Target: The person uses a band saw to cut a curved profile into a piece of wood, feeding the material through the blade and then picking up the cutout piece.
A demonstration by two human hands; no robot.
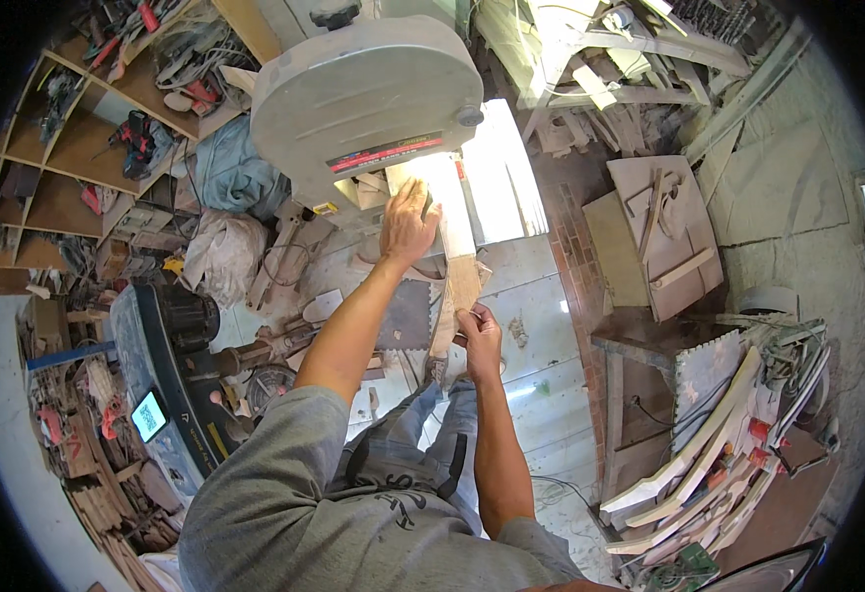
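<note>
A grey bandsaw (363, 89) stands in front of me, its lit table (506, 183) under the housing. A long pale wooden board (457, 266) runs from beneath the housing toward me, its near end out past the table edge. My left hand (408, 217) lies on the board close below the housing, fingers forward and fairly close together, gripping it. My right hand (480, 340) is pinched on the board's near end. The blade is hidden by the housing.
Shelves of tools (107, 128) and cloth bundles (225, 257) are at the left, with a black machine (166, 385) nearer me. At the right are stacked boards (664, 237), a stool (630, 345) and curved wooden pieces (709, 454). Offcuts litter the floor (531, 395).
</note>
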